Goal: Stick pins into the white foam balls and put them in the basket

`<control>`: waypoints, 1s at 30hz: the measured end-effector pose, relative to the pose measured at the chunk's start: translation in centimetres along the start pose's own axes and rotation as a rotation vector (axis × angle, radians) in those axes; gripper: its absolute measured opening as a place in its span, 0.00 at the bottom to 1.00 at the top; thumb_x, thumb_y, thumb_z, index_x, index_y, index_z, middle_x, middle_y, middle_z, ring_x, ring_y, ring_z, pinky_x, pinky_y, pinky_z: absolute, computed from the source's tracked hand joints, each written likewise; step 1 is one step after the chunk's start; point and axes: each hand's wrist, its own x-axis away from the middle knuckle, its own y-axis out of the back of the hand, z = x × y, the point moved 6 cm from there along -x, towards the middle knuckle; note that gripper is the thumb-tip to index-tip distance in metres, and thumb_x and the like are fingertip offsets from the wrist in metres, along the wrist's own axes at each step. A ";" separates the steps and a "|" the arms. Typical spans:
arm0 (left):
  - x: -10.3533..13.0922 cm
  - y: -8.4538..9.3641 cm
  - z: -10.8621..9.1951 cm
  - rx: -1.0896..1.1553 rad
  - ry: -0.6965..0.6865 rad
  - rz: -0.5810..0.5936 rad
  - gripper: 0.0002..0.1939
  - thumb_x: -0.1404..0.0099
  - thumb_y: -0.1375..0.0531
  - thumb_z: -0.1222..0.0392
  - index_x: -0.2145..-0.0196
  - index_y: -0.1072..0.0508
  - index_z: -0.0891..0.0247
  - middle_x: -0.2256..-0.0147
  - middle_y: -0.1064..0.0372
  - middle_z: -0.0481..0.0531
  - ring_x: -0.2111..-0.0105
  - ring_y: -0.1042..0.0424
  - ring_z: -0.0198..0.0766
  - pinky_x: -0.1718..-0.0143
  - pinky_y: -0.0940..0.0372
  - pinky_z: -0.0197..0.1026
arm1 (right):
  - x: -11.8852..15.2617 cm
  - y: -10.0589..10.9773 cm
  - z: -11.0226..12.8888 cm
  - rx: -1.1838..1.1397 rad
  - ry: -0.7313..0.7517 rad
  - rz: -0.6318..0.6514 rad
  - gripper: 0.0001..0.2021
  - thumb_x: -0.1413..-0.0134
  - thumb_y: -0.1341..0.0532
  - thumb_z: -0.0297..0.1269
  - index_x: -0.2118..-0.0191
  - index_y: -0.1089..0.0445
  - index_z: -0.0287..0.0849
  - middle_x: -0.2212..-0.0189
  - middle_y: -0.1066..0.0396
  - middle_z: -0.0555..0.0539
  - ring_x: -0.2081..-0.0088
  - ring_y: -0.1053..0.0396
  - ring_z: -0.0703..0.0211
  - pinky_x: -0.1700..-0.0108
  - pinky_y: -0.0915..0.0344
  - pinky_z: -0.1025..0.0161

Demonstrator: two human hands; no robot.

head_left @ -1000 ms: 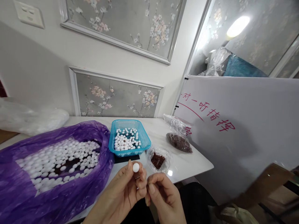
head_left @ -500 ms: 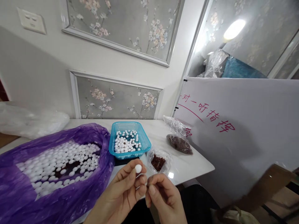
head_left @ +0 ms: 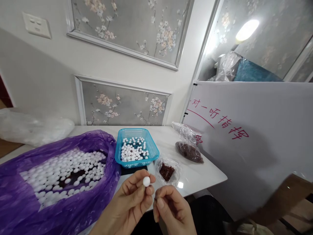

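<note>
Between the thumb and fingers of my left hand is a small white ball, held up in front of the basket. My right hand is close beside it, thumb and index finger pinched together; whatever they grip is too small to make out. Beyond my hands stands a blue plastic basket with many white balls inside. A clear plastic bag or dish of small reddish-brown pieces lies just past my right hand. To the left, an open purple bag holds many more white balls.
A clear bag of brown material rests on the white table near its right edge. Clear plastic wrapping lies at the far left. A white board with red writing stands on the right, and a panelled wall is behind.
My left hand still pinches the white ball, now slightly lower and turned a little. My right hand stays pinched beside it, a little farther from the left fingers. The view has shifted slightly.
</note>
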 end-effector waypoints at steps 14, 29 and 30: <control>0.4 -0.2 -0.4 -0.050 -0.033 -0.039 0.11 0.56 0.24 0.72 0.74 0.18 0.64 0.67 0.20 0.52 0.72 0.21 0.31 0.66 0.24 0.30 | -0.1 -0.2 -0.3 0.005 0.028 -0.002 0.13 0.45 0.33 0.45 0.70 0.29 0.41 0.82 0.34 0.53 0.81 0.40 0.67 0.76 0.43 0.67; 0.6 0.2 -0.8 -0.141 -0.096 -0.145 0.13 0.58 0.23 0.70 0.72 0.17 0.64 0.67 0.19 0.52 0.70 0.20 0.34 0.65 0.25 0.30 | -0.1 0.7 0.7 0.018 0.058 -0.064 0.12 0.44 0.33 0.46 0.68 0.28 0.42 0.82 0.35 0.54 0.80 0.39 0.67 0.75 0.41 0.69; 0.5 0.3 -0.7 -0.135 -0.086 -0.150 0.13 0.59 0.23 0.70 0.72 0.17 0.65 0.67 0.19 0.53 0.70 0.21 0.34 0.65 0.25 0.30 | -0.1 0.7 0.8 0.032 0.061 -0.079 0.12 0.44 0.33 0.46 0.68 0.28 0.42 0.82 0.35 0.54 0.80 0.38 0.67 0.75 0.41 0.68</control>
